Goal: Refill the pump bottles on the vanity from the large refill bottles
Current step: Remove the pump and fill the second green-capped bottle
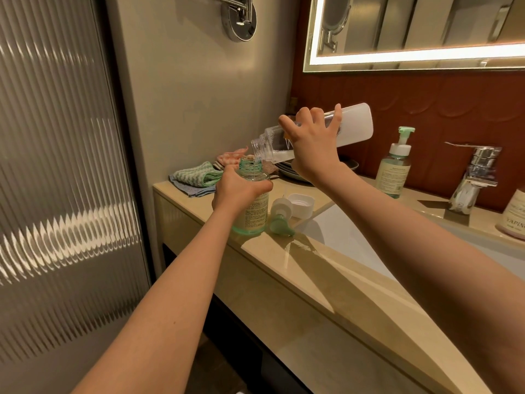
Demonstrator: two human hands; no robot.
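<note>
Here the open pump bottle, clear with a green tint and a pale label, stands upright on the counter close to its front edge. The left hand holds it at the shoulder, and the grip is wrapped round the bottle, with the thumb lying across the front.

Just above its bare threaded neck hangs the mouth of the refill bottle, a large translucent white bottle tipped neck-down toward the left. A little white liquid lies along its lower side near the neck, and a thin trickle shows between the two mouths. The right hand takes it from above at the middle, with the grip curled over the body and the fingers spread across the top.

Just right of the pump bottle the pump head lies on its side on the counter, with a white collar and a green nozzle. The white cap rests open side up just behind it.

A sink basin is set into the counter to the right. At the back stand a second pump bottle with its green pump on and a chrome faucet. Folded cloths sit in the left back corner, with dark plates beside them. A lit mirror hangs above.
</note>
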